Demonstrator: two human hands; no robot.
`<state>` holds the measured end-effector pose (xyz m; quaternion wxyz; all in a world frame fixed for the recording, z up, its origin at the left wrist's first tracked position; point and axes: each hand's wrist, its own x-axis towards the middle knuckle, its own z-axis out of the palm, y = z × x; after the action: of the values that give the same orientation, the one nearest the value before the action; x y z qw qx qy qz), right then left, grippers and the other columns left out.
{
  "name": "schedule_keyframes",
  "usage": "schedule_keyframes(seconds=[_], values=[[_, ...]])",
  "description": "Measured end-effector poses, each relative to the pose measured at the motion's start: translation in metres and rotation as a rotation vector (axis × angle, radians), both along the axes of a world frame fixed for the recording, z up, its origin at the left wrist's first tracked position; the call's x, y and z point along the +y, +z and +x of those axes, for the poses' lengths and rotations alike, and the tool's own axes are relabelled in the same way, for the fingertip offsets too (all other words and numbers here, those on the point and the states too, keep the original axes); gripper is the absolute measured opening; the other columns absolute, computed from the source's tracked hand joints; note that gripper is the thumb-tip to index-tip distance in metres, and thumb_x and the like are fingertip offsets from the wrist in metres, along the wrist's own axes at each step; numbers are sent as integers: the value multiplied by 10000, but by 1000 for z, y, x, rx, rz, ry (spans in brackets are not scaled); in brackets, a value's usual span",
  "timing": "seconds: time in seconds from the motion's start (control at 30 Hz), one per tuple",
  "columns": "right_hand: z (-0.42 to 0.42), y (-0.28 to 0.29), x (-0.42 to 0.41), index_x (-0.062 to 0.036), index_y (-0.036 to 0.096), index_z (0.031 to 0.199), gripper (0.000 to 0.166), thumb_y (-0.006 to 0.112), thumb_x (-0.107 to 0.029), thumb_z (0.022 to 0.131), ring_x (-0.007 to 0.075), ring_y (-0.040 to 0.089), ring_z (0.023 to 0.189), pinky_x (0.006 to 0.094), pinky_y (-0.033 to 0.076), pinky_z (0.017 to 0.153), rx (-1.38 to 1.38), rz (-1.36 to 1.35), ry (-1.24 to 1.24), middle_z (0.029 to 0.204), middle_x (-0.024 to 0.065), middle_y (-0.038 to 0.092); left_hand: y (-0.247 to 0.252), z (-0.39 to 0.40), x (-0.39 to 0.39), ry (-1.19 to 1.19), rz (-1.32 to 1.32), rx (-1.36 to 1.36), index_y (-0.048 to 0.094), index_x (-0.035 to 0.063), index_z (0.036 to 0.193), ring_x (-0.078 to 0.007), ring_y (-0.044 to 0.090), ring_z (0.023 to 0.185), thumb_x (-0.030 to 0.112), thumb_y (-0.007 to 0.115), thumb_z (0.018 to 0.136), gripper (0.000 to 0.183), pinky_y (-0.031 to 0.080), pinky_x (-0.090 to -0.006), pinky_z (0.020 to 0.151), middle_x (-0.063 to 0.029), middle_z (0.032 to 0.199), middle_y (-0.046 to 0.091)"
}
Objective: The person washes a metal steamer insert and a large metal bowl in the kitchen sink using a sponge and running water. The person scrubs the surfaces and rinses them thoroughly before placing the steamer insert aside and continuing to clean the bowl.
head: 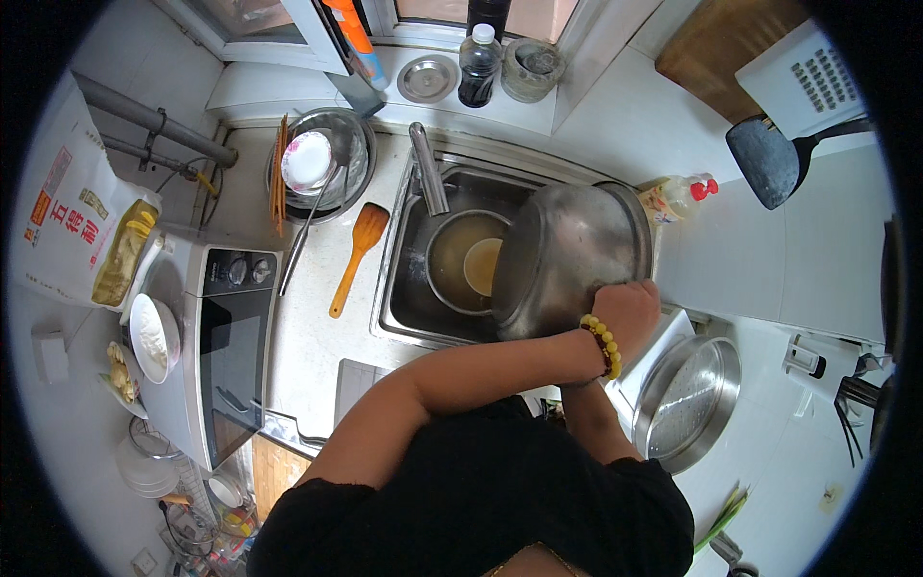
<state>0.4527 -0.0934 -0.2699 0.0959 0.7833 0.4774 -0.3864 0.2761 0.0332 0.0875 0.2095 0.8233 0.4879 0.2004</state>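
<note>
A large metal pot (570,260) is tilted over the right part of the sink (404,288), its rim towards the right. My left arm reaches across my body, and my left hand (626,314) is closed at the pot's near right rim, a yellow bead bracelet at the wrist. My right hand is hidden; its forearm passes under my left wrist. Partly behind the pot, a round metal basin (451,288) of cloudy water stands in the sink with a bowl (481,265) in it. The faucet (430,173) hangs over the sink's far left part.
Left of the sink lie a wooden spatula (369,229) and a metal bowl (366,162) with dishes, chopsticks and a ladle. A microwave (234,346) stands farther left. To the right are a plastic bottle (667,200) and a perforated steamer tray (689,404). A dark bottle (477,72) stands on the windowsill.
</note>
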Motion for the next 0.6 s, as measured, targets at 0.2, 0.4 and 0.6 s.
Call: schedule_keyframes(seconds=[0.2, 0.4, 0.6], values=[[-28, -2, 42, 80, 585, 1045, 505, 591, -372, 818, 393, 593, 966, 419, 461, 803, 122, 113, -326, 1048, 277, 604, -4, -44, 11, 37, -69, -182, 510, 22, 804, -307, 628, 580, 177, 605, 749, 190, 502, -394, 500, -137, 681, 609], [-38, 49, 82, 110, 559, 1076, 568, 603, -390, 809, 413, 584, 966, 430, 451, 808, 102, 239, -473, 1053, 293, 594, -58, -142, 2, 281, -152, -406, 475, 20, 788, -332, 559, 589, 150, 598, 743, 184, 437, -414, 534, -169, 651, 534], [-33, 77, 78, 86, 559, 946, 396, 582, -287, 816, 439, 576, 910, 458, 444, 781, -120, 524, -461, 937, 286, 596, -153, -200, -17, 426, -450, -626, 506, 1, 838, -183, 506, 612, 134, 632, 738, 209, 424, -320, 573, -98, 692, 522]])
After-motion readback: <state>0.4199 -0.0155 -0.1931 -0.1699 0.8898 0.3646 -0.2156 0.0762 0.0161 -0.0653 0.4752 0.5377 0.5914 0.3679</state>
